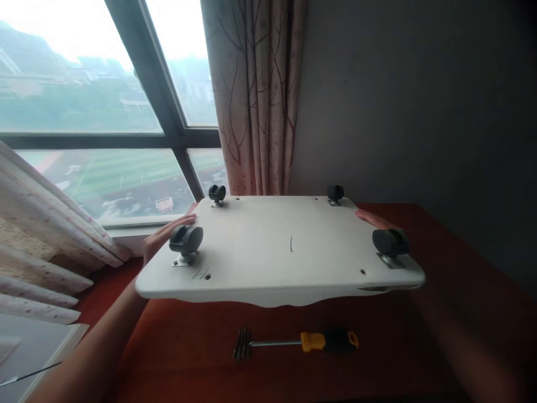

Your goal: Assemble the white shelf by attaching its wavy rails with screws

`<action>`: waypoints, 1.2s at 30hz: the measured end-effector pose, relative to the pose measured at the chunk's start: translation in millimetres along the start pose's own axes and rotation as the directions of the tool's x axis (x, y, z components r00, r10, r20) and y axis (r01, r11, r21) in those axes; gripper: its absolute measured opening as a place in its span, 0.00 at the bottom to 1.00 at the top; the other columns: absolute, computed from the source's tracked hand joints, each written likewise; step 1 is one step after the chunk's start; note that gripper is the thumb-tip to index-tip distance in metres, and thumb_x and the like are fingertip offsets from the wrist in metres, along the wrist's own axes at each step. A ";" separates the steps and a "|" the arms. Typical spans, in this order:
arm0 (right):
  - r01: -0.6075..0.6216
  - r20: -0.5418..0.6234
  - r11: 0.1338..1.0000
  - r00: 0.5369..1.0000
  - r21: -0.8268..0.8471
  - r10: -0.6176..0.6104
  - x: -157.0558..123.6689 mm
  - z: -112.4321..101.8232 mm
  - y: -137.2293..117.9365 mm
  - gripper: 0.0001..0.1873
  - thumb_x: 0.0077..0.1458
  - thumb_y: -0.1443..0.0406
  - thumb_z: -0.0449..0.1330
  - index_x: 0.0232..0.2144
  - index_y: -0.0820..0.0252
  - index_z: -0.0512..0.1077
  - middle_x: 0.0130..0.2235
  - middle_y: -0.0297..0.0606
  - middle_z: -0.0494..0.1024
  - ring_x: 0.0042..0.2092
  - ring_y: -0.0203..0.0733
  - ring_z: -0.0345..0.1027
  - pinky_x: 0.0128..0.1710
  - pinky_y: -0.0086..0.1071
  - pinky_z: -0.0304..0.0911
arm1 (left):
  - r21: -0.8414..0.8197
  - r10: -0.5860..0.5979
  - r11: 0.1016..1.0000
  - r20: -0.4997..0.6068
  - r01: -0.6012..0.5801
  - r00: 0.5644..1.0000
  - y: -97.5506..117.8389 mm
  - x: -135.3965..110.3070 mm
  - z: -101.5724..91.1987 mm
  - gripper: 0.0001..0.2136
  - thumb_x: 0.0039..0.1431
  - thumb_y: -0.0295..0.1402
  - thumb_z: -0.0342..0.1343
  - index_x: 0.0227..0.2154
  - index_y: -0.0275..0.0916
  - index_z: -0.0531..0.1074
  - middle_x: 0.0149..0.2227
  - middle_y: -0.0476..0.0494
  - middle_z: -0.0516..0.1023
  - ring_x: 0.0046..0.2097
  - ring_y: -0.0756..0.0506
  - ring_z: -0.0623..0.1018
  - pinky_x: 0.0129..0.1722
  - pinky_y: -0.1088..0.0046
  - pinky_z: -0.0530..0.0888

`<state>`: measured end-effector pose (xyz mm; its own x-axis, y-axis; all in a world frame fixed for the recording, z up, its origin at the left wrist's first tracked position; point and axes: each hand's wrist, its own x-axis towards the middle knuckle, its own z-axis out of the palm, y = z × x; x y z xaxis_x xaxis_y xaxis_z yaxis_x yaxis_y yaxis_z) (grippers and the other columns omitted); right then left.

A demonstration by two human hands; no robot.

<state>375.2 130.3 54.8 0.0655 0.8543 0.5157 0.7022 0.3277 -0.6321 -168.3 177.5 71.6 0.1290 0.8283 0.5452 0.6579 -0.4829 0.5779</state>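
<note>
A white base board (268,246) with rounded corners is held level above the table. Black swivel casters stand upright at its corners, among them the near left caster (186,239) and the near right caster (390,244). My left hand (166,233) grips the board's left edge, fingers stretched along its side. On the opposite edge, my right hand (377,219) holds it too, partly hidden behind the near right caster. Small holes and a short dark pencil-like mark show on the upward face. Below the near edge lies a yellow-and-black screwdriver (312,341), its tip touching several bolts (242,343).
The reddish-brown wooden table (184,358) extends under the board. At the left are a large window (126,141) and a pale curtain (37,218). Another patterned curtain (255,95) hangs behind the board, beside a grey wall (398,101).
</note>
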 end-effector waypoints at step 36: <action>0.370 -0.008 0.915 0.926 -0.162 -0.376 -12.9 19.4 51.4 0.23 0.70 0.62 0.48 0.60 0.50 0.73 0.61 0.35 0.74 0.63 0.44 0.67 0.67 0.39 0.60 | 0.159 0.150 0.975 0.024 -0.152 0.988 -14.9 -23.9 16.8 0.18 0.71 0.39 0.51 0.56 0.33 0.73 0.62 0.42 0.74 0.60 0.42 0.76 0.65 0.59 0.67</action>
<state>396.7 144.0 4.4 -0.1981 0.6648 0.7203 0.7813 0.5508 -0.2936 -168.8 169.7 39.7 0.2446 0.7528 0.6111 0.7400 -0.5522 0.3841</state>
